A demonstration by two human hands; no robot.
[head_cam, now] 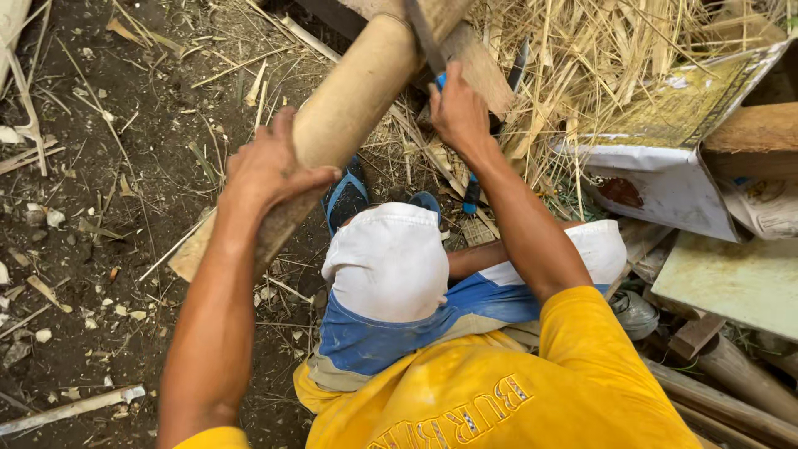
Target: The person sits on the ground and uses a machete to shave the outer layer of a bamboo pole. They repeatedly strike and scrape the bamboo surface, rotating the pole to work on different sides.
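The left hand (270,170) clamps around the thick bamboo pole (349,108), which slants across the dirt above the knees. Beyond it, the right hand (455,112) grips a saw (426,37) cutting into the pole. If the pole rolls, the blade could jump towards the left hand.

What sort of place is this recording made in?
Probably an outdoor yard used for rough bamboo work: bare soil strewn with chips, a heap of dry straw-like strips, and a thick bamboo pole being cut.
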